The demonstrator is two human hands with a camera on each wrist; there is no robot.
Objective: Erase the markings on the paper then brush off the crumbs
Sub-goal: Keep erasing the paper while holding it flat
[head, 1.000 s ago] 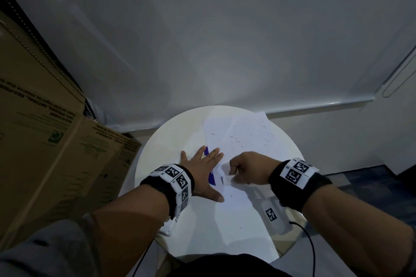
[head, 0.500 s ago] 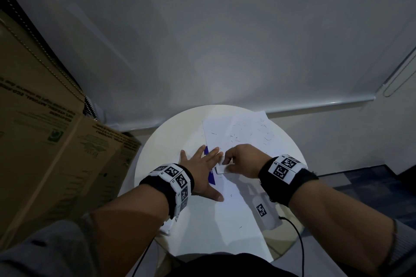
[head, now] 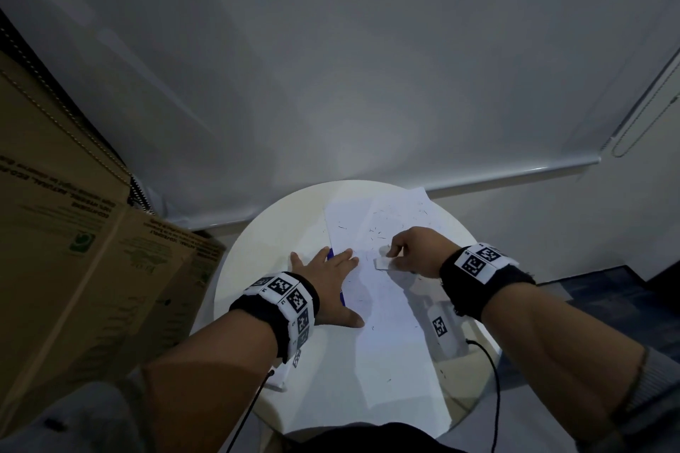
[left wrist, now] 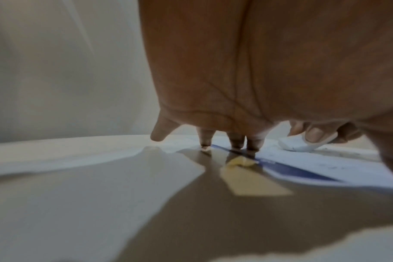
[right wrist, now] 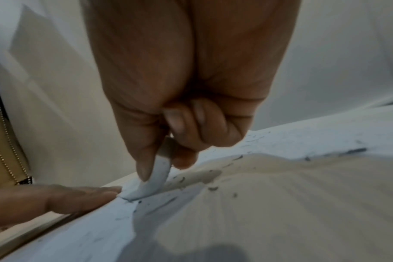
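The right hand [head: 412,250] pinches the eraser [head: 381,263] against the paper [head: 397,342], just right of the flat, spread left hand [head: 327,276] pinning its edge. Crumbs [head: 379,230] lie mostly beyond the eraser, nearer the right hand.

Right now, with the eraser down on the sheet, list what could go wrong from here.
1. The white sheet of paper is pinned only along its near-left edge by the flat left hand; hard strokes from the white block eraser, pinched in the right hand, could buckle or crease it.
2. The dark eraser crumbs lie scattered across the paper; further rubbing may smear them.
3. Brushing later could sweep crumbs off the round white table.
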